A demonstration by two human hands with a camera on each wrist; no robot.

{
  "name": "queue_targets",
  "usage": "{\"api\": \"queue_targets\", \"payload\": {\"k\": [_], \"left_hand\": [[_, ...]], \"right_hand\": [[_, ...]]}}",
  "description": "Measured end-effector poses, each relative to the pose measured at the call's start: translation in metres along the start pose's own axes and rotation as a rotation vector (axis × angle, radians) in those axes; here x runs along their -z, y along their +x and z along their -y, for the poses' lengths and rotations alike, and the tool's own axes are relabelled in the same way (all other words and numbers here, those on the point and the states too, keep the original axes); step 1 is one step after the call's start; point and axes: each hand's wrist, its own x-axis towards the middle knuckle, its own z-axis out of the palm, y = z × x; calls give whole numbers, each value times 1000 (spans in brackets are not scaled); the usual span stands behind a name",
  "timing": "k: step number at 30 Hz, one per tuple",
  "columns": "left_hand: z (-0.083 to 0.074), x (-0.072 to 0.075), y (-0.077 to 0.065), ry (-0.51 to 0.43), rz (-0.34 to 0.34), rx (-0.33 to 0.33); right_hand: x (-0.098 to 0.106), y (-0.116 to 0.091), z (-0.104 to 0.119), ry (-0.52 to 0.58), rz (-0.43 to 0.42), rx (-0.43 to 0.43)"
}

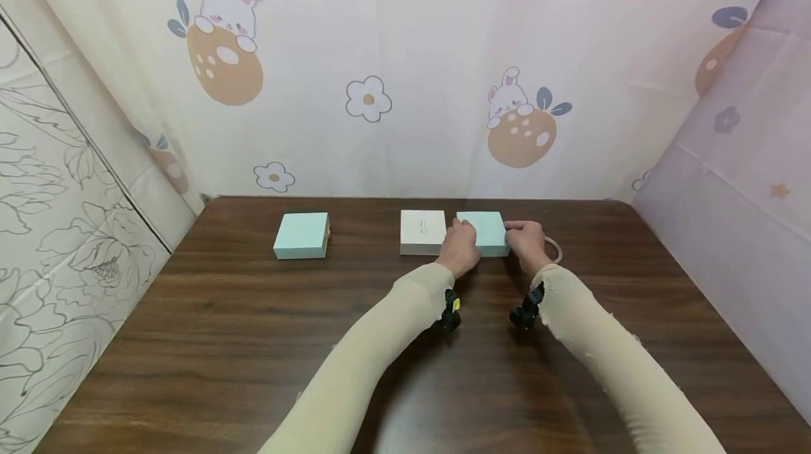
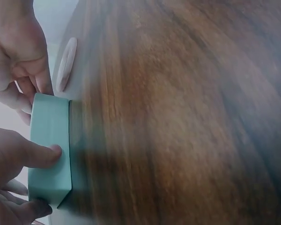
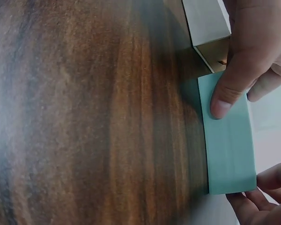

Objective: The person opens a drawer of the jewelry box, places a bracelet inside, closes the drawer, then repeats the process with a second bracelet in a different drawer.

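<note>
A light teal box [image 1: 483, 229] lies flat at the back of the table, between my two hands. My left hand [image 1: 459, 248] grips its left end, with the thumb [image 3: 221, 108] flat against the front side. The curled fingers of my right hand [image 1: 526, 241] are at the box's right end; what the fingertips pinch there is partly hidden. Just left of my left hand stands a white box [image 1: 422, 227] with small print on its lid. A pale ring [image 2: 67, 64] lies on the table beyond my right hand.
Further left on the dark wooden table [image 1: 253, 341] sits a second teal box [image 1: 302, 234] with a small bow on its right side. A curtain [image 1: 431, 88] printed with rabbits and flowers hangs right behind the table's back edge.
</note>
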Motion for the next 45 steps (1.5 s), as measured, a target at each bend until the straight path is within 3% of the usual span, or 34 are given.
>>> {"api": "queue_targets", "payload": {"k": [9,19,22,27,31,35,38,45], "left_hand": [[-6,6,1,-3,31,56],[-8,10,-3,-5,9,80],[-7,16,-7,-16,2,55],[3,32,-14,-8,8,-60],[22,51,-21,20,-19,-144],[56,74,-34,-1,-32,-192],[89,91,-45,-39,-50,-187],[162,126,-74,-94,-99,-101]], "right_hand": [[2,-2,-1,-1,-11,81],[5,-9,8,2,-25,50],[6,-12,14,-12,-37,63],[9,-24,23,-36,-42,130],[8,-35,28,-31,-31,181],[-1,-41,32,-12,-25,217],[-13,-47,36,3,-18,230],[-41,-68,52,46,49,268]]}}
